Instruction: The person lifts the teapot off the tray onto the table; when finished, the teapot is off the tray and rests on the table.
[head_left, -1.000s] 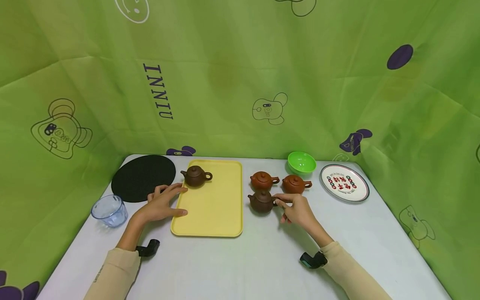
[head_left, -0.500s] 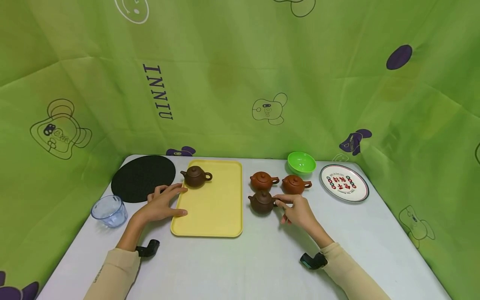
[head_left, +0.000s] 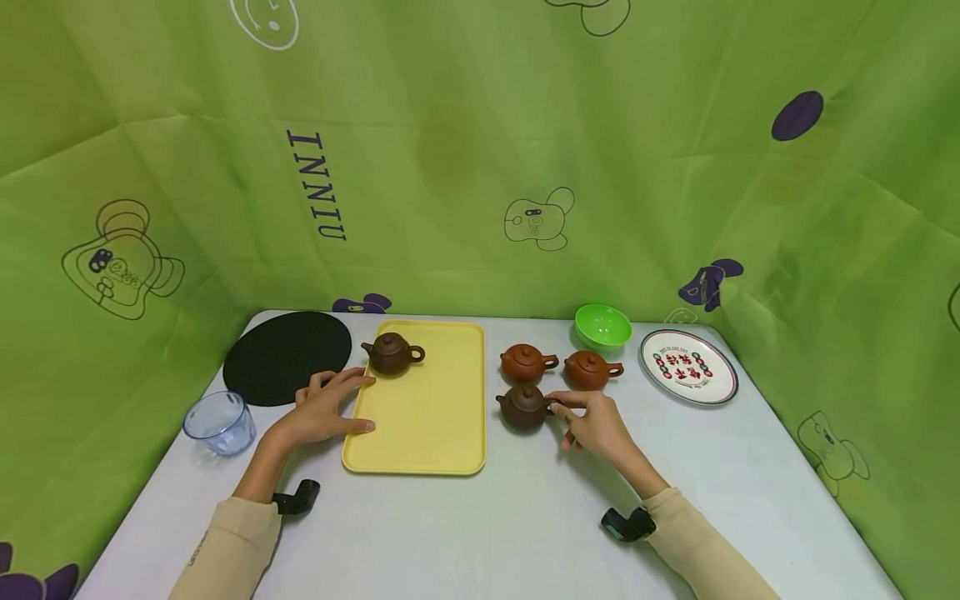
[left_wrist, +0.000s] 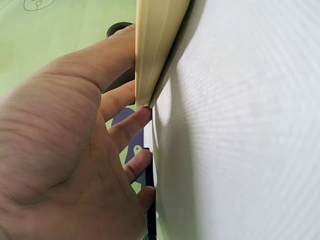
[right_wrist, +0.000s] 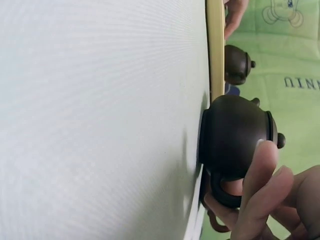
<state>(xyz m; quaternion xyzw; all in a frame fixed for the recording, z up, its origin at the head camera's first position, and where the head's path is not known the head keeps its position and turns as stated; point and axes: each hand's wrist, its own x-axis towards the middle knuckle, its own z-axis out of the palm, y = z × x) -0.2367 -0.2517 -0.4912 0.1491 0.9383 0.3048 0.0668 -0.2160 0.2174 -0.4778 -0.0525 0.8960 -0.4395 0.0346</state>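
Observation:
My right hand (head_left: 600,427) pinches the handle of a dark brown teapot (head_left: 522,408), which stands upright on the white table right of the yellow tray (head_left: 427,417). In the right wrist view, a finger passes behind the handle of this teapot (right_wrist: 232,135), and a fingertip overlaps its body. My left hand (head_left: 318,410) rests at the tray's left edge, thumb and fingers spread over the rim. The left wrist view shows these fingers against the tray's side (left_wrist: 155,45). A second dark brown teapot (head_left: 390,354) sits in the tray's far left corner.
Two reddish-brown teapots (head_left: 527,363) stand just behind the held one. Farther back is a green bowl (head_left: 603,327), with a patterned white plate (head_left: 688,367) to its right. A black round mat (head_left: 285,357) and a clear blue glass bowl (head_left: 220,423) lie left of the tray.

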